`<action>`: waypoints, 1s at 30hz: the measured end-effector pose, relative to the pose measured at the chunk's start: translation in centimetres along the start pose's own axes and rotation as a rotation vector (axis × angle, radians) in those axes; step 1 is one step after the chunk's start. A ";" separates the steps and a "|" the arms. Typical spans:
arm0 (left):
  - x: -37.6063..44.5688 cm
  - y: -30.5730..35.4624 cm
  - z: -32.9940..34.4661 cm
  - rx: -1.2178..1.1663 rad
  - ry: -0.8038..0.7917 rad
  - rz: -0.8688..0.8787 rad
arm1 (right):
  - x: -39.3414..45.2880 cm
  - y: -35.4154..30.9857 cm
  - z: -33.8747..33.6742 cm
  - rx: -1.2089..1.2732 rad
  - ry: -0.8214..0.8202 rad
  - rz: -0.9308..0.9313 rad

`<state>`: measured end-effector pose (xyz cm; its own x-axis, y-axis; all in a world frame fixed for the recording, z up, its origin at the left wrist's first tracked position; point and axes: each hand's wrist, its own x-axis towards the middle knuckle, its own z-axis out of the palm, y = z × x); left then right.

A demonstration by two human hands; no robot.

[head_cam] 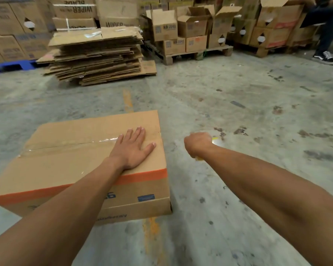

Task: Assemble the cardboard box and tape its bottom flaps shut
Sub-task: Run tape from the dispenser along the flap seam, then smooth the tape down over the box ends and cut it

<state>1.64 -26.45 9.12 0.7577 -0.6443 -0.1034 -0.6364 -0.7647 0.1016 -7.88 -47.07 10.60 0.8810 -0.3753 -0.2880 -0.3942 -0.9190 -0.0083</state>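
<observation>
The cardboard box is sitting on the concrete floor, low and rectangular, its brown corrugated top face turned up toward the camera. Its two flaps are meeting along a centre seam, and a strip of clear glossy tape is running along that seam, catching the light in places. An orange band is wrapping the near side wall just under the top edge, with blue print and a small blue label below it.

The left hand is lying flat on the box top near its right end, palm down, fingers straight and slightly spread, thumb angled out toward the right edge; its grip is open and holding nothing, and the fingertips are resting across the taped seam. The left forearm is reaching in from the lower left.

The right hand is hovering off the box's right side, above the floor, curled into a fist seen from the back. A blurred yellowish object is showing beyond the knuckles, so the grip is closed, but what it is closed around cannot be told.

The floor is grey, rough and stained, with a worn yellow-orange line. Further back, a stack of flattened cardboard sheets is lying in ragged layers, and open cartons are standing on wooden pallets.
</observation>
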 end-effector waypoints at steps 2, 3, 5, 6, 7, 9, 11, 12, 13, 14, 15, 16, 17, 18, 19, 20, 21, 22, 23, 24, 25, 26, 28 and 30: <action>0.2 0.1 -0.2 0.027 0.031 0.000 | -0.3 0.9 5.1 0.002 -0.150 0.097; 0.2 0.0 -0.2 0.014 0.033 -0.015 | -0.4 1.1 6.7 0.048 -0.210 0.112; 0.8 0.1 -0.4 0.024 -0.009 -0.005 | -0.6 1.2 8.0 0.186 -0.238 0.124; 1.1 0.1 -0.3 0.049 -0.019 0.001 | -0.5 1.2 7.8 0.230 -0.215 0.133; 1.4 0.0 -0.5 0.075 -0.033 0.018 | -0.2 1.1 7.3 0.258 -0.182 0.136; 2.0 -0.3 -1.2 0.139 -0.047 0.097 | 0.7 1.2 5.8 0.347 -0.094 0.135; 2.3 -0.4 -1.7 0.197 -0.038 0.218 | 1.8 1.1 4.7 0.456 -0.031 0.136; 2.7 -0.4 -2.0 0.209 -0.032 0.285 | 2.0 1.0 4.2 0.520 0.004 0.140; 3.2 -0.4 -2.2 0.222 -0.024 0.346 | 2.3 0.9 3.8 0.572 0.036 0.143; 3.8 -0.4 -2.4 0.241 -0.011 0.395 | 2.6 0.9 3.4 0.612 0.065 0.146; 4.4 -0.4 -2.6 0.261 0.004 0.434 | 2.8 1.0 3.2 0.655 0.087 0.153; 5.0 -0.3 -2.7 0.271 0.018 0.466 | 2.9 1.1 3.1 0.693 0.105 0.158; 5.4 -0.3 -2.7 0.271 0.035 0.496 | 3.0 1.1 3.0 0.718 0.126 0.165; 5.8 -0.2 -2.6 0.266 0.064 0.526 | 3.0 1.1 2.9 0.745 0.152 0.169; 6.0 -0.2 -2.3 0.252 0.105 0.558 | 3.1 1.2 3.0 0.783 0.171 0.178; 6.1 -0.1 -2.1 0.228 0.152 0.588 | 3.0 1.2 3.0 0.828 0.186 0.179; 6.3 -0.1 -1.9 0.200 0.197 0.613 | 2.9 1.1 3.1 0.878 0.203 0.176; 6.5 0.0 -1.7 0.178 0.229 0.631 | 2.9 1.0 3.1 0.929 0.221 0.178; 6.8 0.2 -1.7 0.168 0.245 0.649 | 2.9 0.8 3.1 0.976 0.242 0.184; 7.2 0.4 -1.6 0.172 0.243 0.673 | 3.0 0.7 3.3 1.022 0.259 0.196; 7.5 0.6 -1.6 0.179 0.229 0.699 | 3.0 0.5 3.3 1.066 0.274 0.210; 7.8 0.9 -1.6 0.180 0.215 0.722 | 2.9 0.4 3.4 1.109 0.282 0.214; 8.1 1.2 -1.6 0.177 0.190 0.742 | 2.9 0.5 3.6 1.216 0.284 0.220; 8.1 1.2 -1.7 0.183 0.182 0.749 | 2.6 0.4 3.6 1.338 0.316 0.212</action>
<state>7.26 -32.64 10.09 0.1199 -0.9884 0.0928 -0.9881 -0.1279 -0.0859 -6.68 -47.98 6.43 0.7242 -0.6671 -0.1744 -0.3164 -0.0967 -0.9437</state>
